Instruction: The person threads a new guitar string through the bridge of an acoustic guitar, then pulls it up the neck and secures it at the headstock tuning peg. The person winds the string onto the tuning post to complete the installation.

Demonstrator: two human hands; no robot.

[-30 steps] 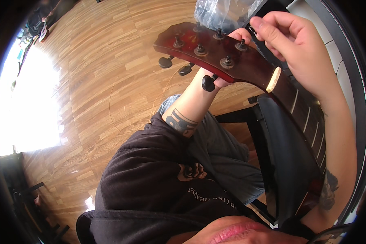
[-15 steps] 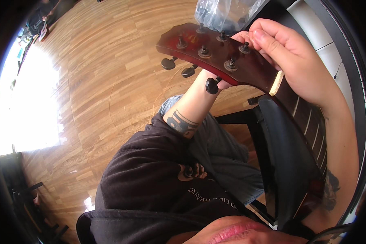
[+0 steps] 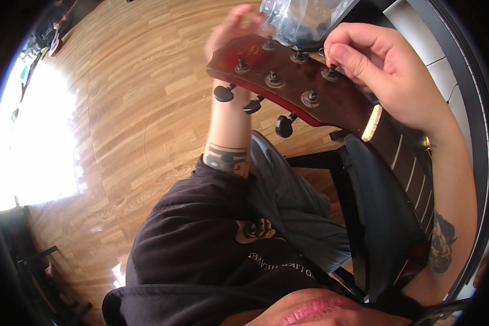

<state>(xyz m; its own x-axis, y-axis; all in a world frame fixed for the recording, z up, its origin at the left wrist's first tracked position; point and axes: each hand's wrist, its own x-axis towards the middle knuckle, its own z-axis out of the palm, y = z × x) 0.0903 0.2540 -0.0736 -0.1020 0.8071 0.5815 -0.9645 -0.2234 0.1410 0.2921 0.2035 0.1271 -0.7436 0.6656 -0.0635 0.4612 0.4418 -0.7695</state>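
A dark red guitar headstock (image 3: 288, 60) points to the upper left, with tuning posts on its face and black tuning knobs along its near edge. No strings show across the pale nut (image 3: 371, 123) or the fretboard (image 3: 405, 157). My right hand (image 3: 380, 65) is closed in a pinch beside the tuning post (image 3: 330, 72) closest to the nut on the far side. A thin strand, apparently a guitar string, shows faintly at its fingertips. My left hand (image 3: 234, 35), smeared by motion, is behind the far end of the headstock; its fingers cannot be read clearly.
A clear plastic bag (image 3: 304, 22) lies beyond the headstock. At the right is a keyboard-like black and white edge (image 3: 467, 108). A black padded seat (image 3: 383, 201) stands below the neck. A thin curved line (image 3: 148, 138) shows over the wooden floor (image 3: 119, 108).
My left hand has moved from under the headstock, up and left, to its far end. My right hand stays pinched near the same post, shifting slightly left. The headstock has tilted a little.
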